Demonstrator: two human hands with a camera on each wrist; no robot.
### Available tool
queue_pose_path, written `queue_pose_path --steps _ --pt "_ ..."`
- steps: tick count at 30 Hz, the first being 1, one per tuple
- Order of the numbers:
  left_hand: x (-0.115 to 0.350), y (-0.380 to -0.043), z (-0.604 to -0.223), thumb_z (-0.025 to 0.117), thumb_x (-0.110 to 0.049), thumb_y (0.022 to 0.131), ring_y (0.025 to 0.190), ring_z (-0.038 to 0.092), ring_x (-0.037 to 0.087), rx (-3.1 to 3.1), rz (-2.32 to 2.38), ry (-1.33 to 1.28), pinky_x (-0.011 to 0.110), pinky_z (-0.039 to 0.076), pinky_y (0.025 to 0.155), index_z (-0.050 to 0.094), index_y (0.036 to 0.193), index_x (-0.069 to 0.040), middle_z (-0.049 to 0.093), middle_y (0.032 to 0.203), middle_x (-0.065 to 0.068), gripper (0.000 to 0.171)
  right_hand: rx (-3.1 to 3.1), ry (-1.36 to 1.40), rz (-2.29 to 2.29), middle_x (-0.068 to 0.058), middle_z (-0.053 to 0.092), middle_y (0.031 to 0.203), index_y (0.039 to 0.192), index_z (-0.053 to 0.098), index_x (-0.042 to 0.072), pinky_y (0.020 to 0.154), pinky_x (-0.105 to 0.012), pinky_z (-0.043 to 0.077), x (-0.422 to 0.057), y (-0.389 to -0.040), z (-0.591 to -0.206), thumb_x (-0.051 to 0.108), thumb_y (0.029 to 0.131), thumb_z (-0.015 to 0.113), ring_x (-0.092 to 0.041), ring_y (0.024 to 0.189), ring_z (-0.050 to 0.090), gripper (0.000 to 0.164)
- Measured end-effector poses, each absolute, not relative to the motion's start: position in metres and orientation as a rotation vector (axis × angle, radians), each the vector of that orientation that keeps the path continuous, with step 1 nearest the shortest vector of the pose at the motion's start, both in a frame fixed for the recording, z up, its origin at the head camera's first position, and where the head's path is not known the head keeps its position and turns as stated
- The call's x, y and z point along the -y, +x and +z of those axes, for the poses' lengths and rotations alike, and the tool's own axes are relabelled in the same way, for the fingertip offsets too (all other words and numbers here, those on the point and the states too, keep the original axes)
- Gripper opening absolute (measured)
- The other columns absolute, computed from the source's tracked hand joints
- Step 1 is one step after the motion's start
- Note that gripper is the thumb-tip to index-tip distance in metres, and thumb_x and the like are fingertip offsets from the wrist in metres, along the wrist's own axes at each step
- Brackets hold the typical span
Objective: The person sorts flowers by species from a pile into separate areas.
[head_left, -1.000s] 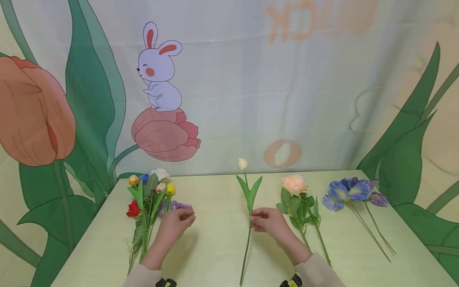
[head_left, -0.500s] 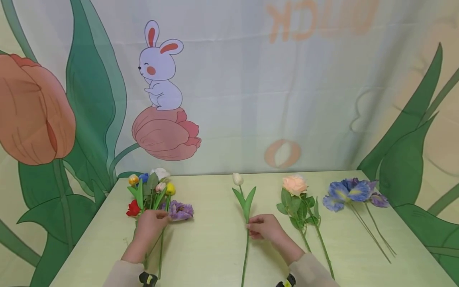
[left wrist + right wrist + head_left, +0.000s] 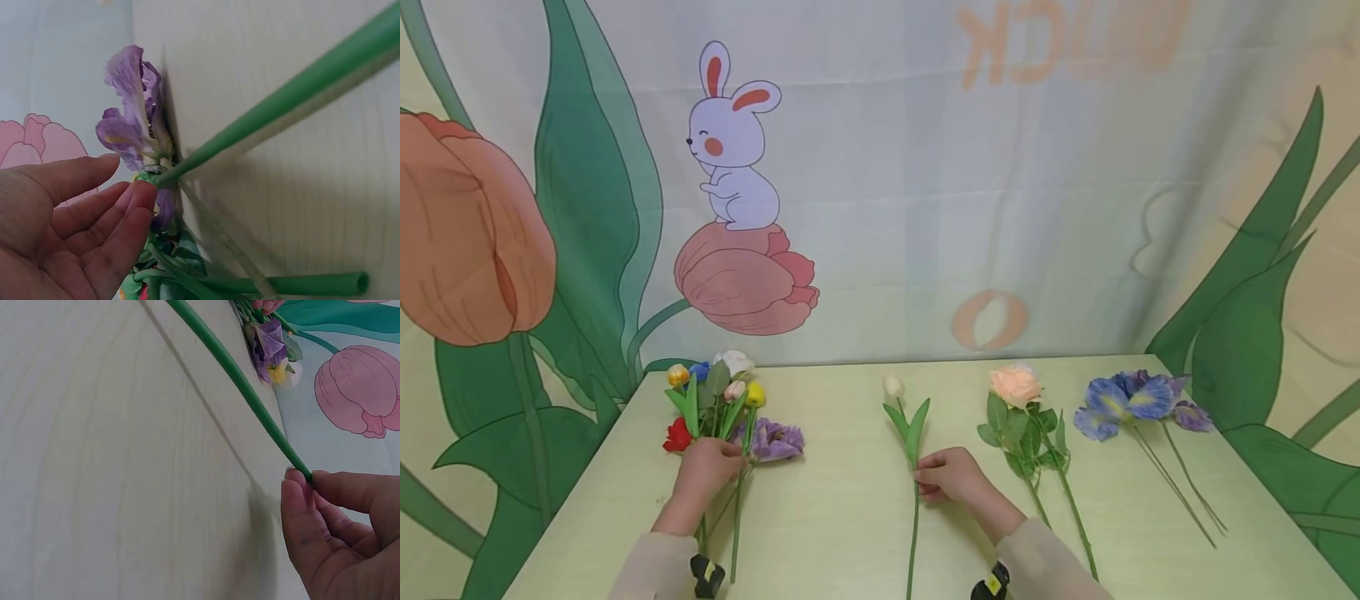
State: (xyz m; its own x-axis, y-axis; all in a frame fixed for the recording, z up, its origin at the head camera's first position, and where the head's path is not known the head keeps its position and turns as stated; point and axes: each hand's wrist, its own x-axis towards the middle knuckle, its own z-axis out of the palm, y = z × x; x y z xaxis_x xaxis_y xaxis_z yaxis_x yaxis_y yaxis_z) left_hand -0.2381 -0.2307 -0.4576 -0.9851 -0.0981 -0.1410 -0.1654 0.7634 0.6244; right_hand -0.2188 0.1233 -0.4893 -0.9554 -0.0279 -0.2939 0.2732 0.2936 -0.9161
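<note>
In the head view my right hand (image 3: 953, 475) pinches the stem of a white tulip (image 3: 892, 387) between thumb and fingertips, below its two green leaves (image 3: 912, 427). The right wrist view shows the green stem (image 3: 240, 381) running from that pinch, its shadow on the table. My left hand (image 3: 706, 468) is over a bunch of mixed flowers at the left. In the left wrist view its thumb stands apart from the other fingers (image 3: 140, 197), whose tips are right at a green stem (image 3: 262, 122). Beside them lie a purple flower (image 3: 777, 440) and a yellow tulip (image 3: 756, 394).
The left bunch also has a red flower (image 3: 677, 435), a white flower (image 3: 734, 362) and an orange bud (image 3: 678, 375). Right of centre lies a peach rose (image 3: 1017, 385); farther right are blue-purple irises (image 3: 1129, 400). A printed curtain (image 3: 880, 183) hangs behind the table (image 3: 842, 525).
My left hand has moved left from beside the purple flower to the bunch's stems, uncovering that flower. My right hand has brought the white tulip lower and slightly left.
</note>
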Motion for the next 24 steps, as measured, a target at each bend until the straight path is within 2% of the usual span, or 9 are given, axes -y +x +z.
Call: queue_pose_path --steps 3,6,11,20,24 --pt "0.231 -0.239 -0.459 0.068 -0.009 0.092 0.080 0.059 0.025 -2.857 1.016 -0.222 0.029 0.047 0.064 0.073 0.112 0.012 0.069 0.073 0.009 0.029 -2.305 0.250 -1.709 -0.018 0.073 0.085 0.104 0.070 -0.013 0.063 -0.031 0.063 -0.123 -0.220 -0.491 -0.005 0.092 0.067 -0.012 0.063 0.066 0.014" --pt "0.231 -0.240 -0.460 0.070 -0.008 0.091 0.074 0.059 0.021 -2.847 1.018 -0.239 0.026 0.044 0.060 0.075 0.107 0.011 0.068 0.070 0.007 0.025 -2.307 0.258 -1.698 -0.017 0.072 0.082 0.101 0.070 -0.013 0.062 -0.030 0.063 -0.123 -0.221 -0.493 -0.006 0.092 0.067 -0.012 0.062 0.065 0.012" --pt "0.233 -0.242 -0.461 0.074 -0.009 0.089 0.065 0.059 0.017 -2.839 1.000 -0.258 0.025 0.044 0.056 0.076 0.093 0.010 0.070 0.069 0.008 0.019 -2.315 0.250 -1.669 -0.015 0.071 0.077 0.101 0.070 -0.013 0.061 -0.029 0.063 -0.123 -0.223 -0.496 -0.006 0.092 0.066 -0.011 0.058 0.063 0.012" --pt "0.233 -0.246 -0.467 0.076 -0.009 0.088 0.062 0.061 0.017 -2.847 0.936 -0.241 0.026 0.046 0.055 0.076 0.089 0.009 0.069 0.066 0.009 0.018 -2.314 0.288 -1.622 -0.012 0.070 0.074 0.102 0.071 -0.011 0.060 -0.027 0.062 -0.121 -0.226 -0.499 -0.005 0.093 0.067 -0.011 0.058 0.062 0.012" --pt "0.234 -0.248 -0.470 0.076 -0.008 0.086 0.059 0.059 0.016 -2.868 0.901 -0.231 0.026 0.044 0.054 0.076 0.080 0.007 0.067 0.062 0.007 0.016 -2.317 0.293 -1.608 -0.011 0.070 0.074 0.103 0.071 -0.011 0.060 -0.026 0.062 -0.120 -0.227 -0.498 -0.004 0.094 0.067 -0.010 0.059 0.063 0.013"
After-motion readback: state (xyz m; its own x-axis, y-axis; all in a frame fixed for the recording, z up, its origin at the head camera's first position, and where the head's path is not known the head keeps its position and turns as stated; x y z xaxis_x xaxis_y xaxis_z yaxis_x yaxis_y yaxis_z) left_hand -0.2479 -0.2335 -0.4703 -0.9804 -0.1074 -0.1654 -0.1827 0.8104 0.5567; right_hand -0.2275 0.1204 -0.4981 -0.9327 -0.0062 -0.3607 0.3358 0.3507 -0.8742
